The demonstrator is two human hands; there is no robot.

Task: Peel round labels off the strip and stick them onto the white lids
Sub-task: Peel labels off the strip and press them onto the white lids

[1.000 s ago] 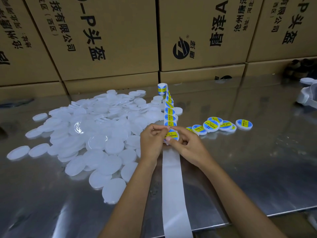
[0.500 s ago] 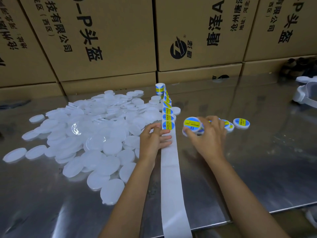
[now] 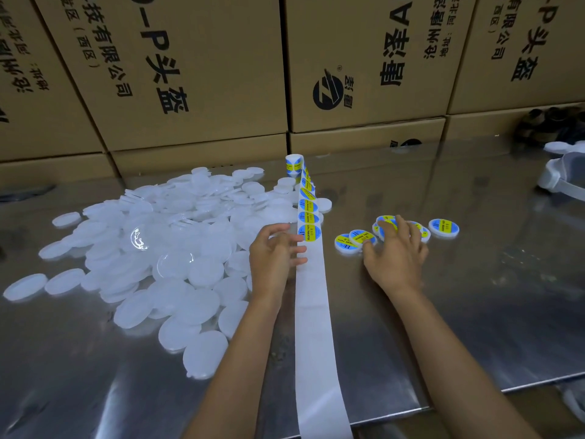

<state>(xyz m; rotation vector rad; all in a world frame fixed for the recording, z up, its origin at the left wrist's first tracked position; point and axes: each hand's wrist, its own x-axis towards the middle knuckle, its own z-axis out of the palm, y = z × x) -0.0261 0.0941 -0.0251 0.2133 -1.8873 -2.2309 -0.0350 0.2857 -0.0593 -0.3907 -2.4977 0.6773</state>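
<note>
A white backing strip point(image 3: 313, 312) runs from the table's near edge up the middle to a small label roll point(image 3: 294, 164). Blue-and-yellow round labels point(image 3: 308, 232) sit on its far half. A large heap of plain white lids point(image 3: 177, 236) spreads to the left. A short row of labelled lids point(image 3: 351, 240) lies to the right, the farthest one point(image 3: 443, 227) apart. My left hand point(image 3: 275, 255) rests with straight fingers on the strip's left edge, just below the nearest label. My right hand point(image 3: 395, 255) lies over the labelled lids with fingers spread, holding nothing.
Stacked cardboard boxes point(image 3: 196, 74) wall off the back of the shiny metal table point(image 3: 474, 312). A white headset-like object point(image 3: 563, 179) sits at the far right edge. The table's near edge point(image 3: 474, 397) runs along the lower right.
My right hand carried a freshly labelled lid to the right, set it among the labelled row and let go. My left hand left the lid and moved onto the strip's edge.
</note>
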